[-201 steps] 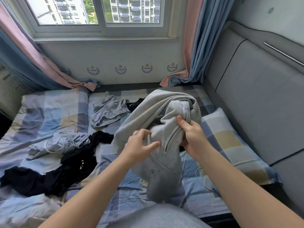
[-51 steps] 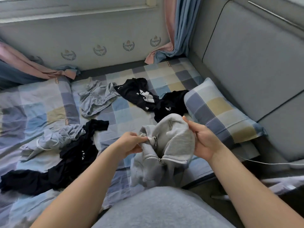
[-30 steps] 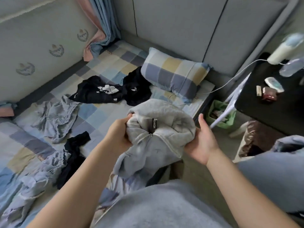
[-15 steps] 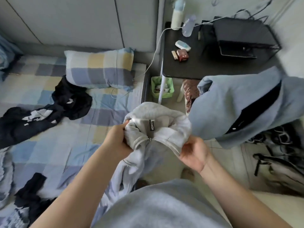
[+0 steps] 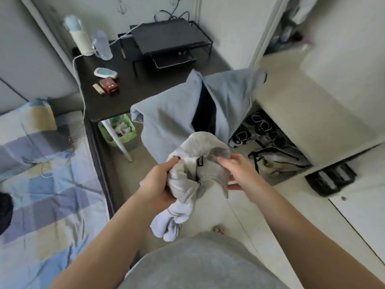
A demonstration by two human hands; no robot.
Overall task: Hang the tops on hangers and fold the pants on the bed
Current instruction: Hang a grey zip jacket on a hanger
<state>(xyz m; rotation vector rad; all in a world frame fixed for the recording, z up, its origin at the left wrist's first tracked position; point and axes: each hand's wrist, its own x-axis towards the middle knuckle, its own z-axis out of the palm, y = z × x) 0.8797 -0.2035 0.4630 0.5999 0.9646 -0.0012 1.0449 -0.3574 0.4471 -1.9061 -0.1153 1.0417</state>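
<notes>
A grey zip-up hoodie hangs bunched in front of me, above the floor beside the bed. My left hand grips its collar on the left side, and the rest of the fabric dangles below that fist. My right hand is at the right side of the collar with fingers stretched out against the cloth and the thumb underneath; it is motion-blurred. A black garment shows at the bed's left edge. No hanger is visible.
A light blue hoodie drapes over a chair just beyond my hands. A black side table holds bottles, small items and a wire rack. Beneath it sits a green bin. Shoes lie under a pale shelf at right.
I have turned right, away from the bed toward the side table and chair, carrying the grey hoodie. My right hand's fingers have straightened out of their grip on the collar.
</notes>
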